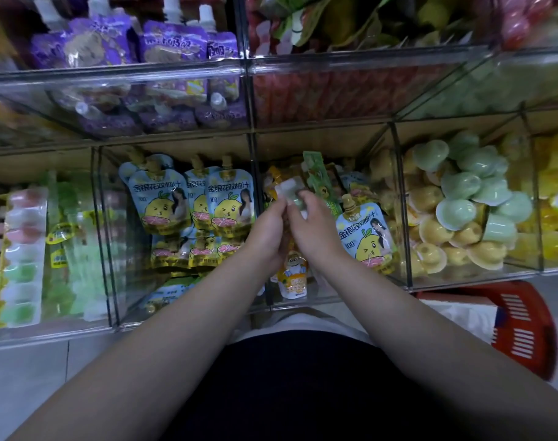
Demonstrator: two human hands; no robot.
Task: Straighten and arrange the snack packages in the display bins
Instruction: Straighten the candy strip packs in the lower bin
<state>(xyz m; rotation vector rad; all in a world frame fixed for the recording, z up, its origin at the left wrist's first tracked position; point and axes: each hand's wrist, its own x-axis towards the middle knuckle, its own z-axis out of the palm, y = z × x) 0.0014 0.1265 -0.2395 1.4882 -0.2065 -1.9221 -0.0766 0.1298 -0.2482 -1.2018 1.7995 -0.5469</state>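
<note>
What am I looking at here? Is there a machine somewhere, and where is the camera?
There is no machine here: these are a person's two bare arms. The single picture comes from a camera worn on the head, looking forward and down. In front stand clear display bins of snacks. The left hand and right hand together pinch a small pale jelly pack over the middle bin. The bin to its left holds blue drink pouches with a yellow fruit cartoon; a lone pouch leans in the middle bin. The bin to the right holds green and yellow jelly cups. A red basket sits on the floor, lower right.
</note>
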